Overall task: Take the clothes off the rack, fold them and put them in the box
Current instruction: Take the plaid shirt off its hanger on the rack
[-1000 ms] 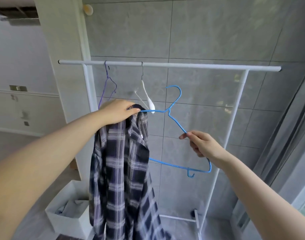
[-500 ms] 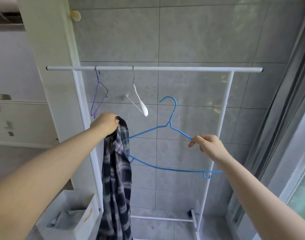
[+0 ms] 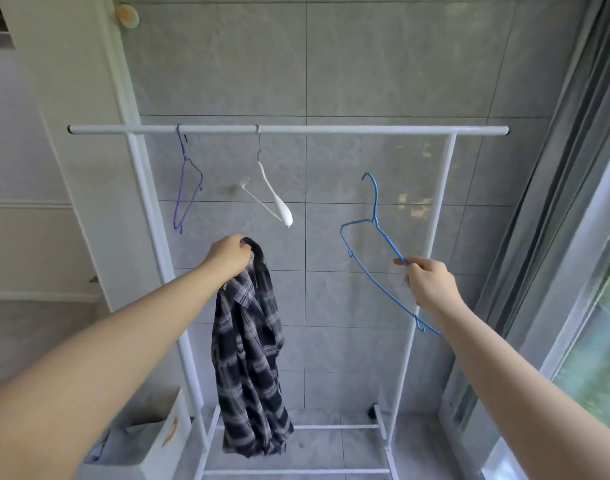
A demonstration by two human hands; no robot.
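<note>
Grey-tiled wall [image 3: 366, 64] behind, window and grey curtain [image 3: 573, 168] at the right edge, pale floor below.

Left hand [image 3: 229, 256] raised, fingers curled tight round the collar of a dark navy-and-white plaid cotton shirt [image 3: 248, 358]; shirt hanging straight down from that fist, bunched and twisted, free of any hanger, hem just above the rack's lower bars. Right hand [image 3: 428, 282] raised at about the same height, well apart from the left, fingers and thumb pinching the sloping shoulder wire of a thin blue wire hanger [image 3: 374, 237]; hanger tilted, hook pointing up and clear of the rail, lower end passing behind the wrist.

Above both hands, the horizontal top rail of a white metal tube clothes rack [image 3: 331, 129], uprights running down outside each hand. Above the left hand, hooked on the rail: a thin purple wire hanger [image 3: 182, 188], and just right of it a white plastic hanger with a metal hook [image 3: 274, 199], both bare.

Below the left forearm, at floor level beside the rack's left upright, a white square storage box [image 3: 165, 445] with pale folded fabric visible inside.
</note>
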